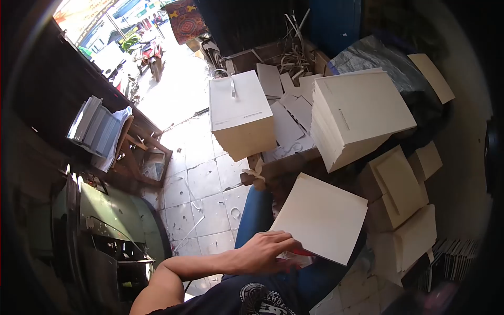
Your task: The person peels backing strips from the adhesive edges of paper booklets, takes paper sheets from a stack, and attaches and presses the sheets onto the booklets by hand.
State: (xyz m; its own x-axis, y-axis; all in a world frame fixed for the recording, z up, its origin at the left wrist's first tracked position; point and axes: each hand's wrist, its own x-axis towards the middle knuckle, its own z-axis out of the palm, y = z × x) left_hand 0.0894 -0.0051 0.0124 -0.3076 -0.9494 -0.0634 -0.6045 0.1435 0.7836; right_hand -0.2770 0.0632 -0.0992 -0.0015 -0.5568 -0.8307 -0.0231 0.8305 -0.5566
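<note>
A pale rectangular board or sheet stack [323, 218] lies tilted over my lap, one corner towards the wooden-edged table. My left hand [268, 249] reaches in from the lower left, its fingers bent together at the near edge of the board. A small red and white thing [299, 253] shows under those fingers; I cannot tell what it is. My blue-clad leg [254, 212] is under the board. My right hand is out of sight.
Two tall paper stacks, one left [239, 100] and one right [362, 105], stand on the table among loose sheets and strips. More cream stacks [399, 184] lie to the right. A green machine [113, 207] is at left; paper scraps litter the tiled floor [197, 210].
</note>
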